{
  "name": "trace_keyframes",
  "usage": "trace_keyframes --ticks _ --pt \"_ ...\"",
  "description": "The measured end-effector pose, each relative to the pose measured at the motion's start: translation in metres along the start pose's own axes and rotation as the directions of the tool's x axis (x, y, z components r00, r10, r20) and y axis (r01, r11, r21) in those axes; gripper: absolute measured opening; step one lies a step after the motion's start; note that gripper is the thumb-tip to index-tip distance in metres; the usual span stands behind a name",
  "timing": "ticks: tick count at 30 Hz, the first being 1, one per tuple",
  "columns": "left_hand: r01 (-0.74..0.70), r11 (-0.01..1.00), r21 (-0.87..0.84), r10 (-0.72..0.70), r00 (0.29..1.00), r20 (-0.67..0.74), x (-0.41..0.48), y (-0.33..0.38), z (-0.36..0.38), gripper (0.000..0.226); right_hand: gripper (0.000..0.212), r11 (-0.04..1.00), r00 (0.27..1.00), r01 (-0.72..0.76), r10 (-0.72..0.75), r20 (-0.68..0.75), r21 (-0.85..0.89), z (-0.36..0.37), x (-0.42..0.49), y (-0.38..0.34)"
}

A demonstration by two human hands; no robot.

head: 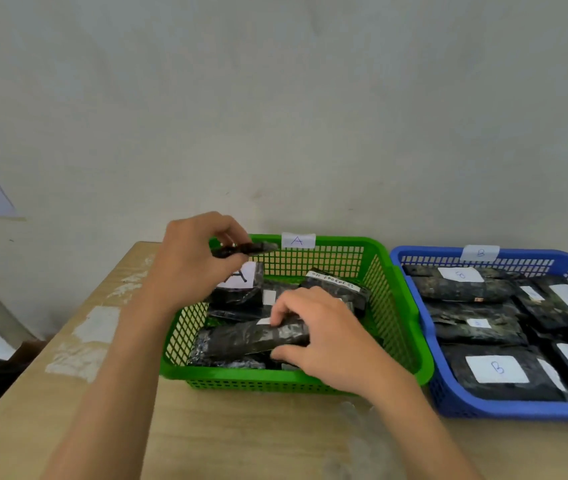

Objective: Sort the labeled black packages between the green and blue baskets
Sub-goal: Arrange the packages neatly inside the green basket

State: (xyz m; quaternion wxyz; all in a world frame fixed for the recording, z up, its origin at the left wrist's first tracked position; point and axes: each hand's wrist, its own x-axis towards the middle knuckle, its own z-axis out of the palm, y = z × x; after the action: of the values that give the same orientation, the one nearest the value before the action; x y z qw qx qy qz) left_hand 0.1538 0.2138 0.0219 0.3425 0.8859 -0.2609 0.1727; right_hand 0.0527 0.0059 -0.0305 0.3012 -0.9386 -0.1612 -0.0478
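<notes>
Status: your left hand pinched a black package above the rear-left rim of the green basket | your right hand gripped a second package inside it | blue basket stood just beside.

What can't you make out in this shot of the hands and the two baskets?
Head view:
- Lower package: its label is mostly covered by the right hand; letter unreadable.
- Raised package in the left hand: seen edge-on, no label showing.
- Green basket: bottom packages largely hidden under others and the hands.
- Blue basket: right side cut off by the frame edge.
</notes>
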Motion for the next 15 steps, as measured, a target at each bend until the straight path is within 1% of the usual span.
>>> trace_keyframes --ticks 2,4,7,9,12,14,15 --pt "0.063 0.998 0.014 -0.063 0.997 0.050 -0.014 0.003 0.005 0.023 0.028 0.998 0.998 0.018 -0.022 0.064 0.056 0.010 0.007 -0.002" --pt "0.113 0.993 0.025 -0.115 0.985 0.132 -0.023 0.004 0.011 0.025 0.020 0.996 0.993 0.050 -0.057 0.103 0.071 0.014 0.008 -0.001" --pt "0.141 0.986 0.090 -0.160 0.951 0.264 -0.026 0.005 0.019 0.026 0.017 0.995 0.991 0.084 -0.090 0.102 0.062 0.002 0.006 0.004" --pt "0.166 0.978 0.129 -0.199 0.927 0.319 -0.027 0.005 0.023 0.027 0.018 0.997 0.999 0.027 -0.030 0.042 0.078 -0.012 0.004 0.010" --pt "0.206 0.969 0.136 -0.242 0.901 0.360 -0.028 0.002 0.029 0.027 0.010 0.988 0.986 -0.102 0.116 -0.118 0.116 -0.031 0.002 0.027" --pt "0.255 0.961 0.104 -0.275 0.865 0.420 -0.029 -0.002 0.030 0.026 0.015 0.974 0.961 -0.196 0.214 -0.174 0.117 -0.040 0.004 0.040" --pt "0.274 0.958 0.085 -0.282 0.845 0.455 -0.029 -0.005 0.030 0.025 0.020 0.968 0.952 -0.238 0.248 -0.182 0.074 -0.044 0.008 0.045"
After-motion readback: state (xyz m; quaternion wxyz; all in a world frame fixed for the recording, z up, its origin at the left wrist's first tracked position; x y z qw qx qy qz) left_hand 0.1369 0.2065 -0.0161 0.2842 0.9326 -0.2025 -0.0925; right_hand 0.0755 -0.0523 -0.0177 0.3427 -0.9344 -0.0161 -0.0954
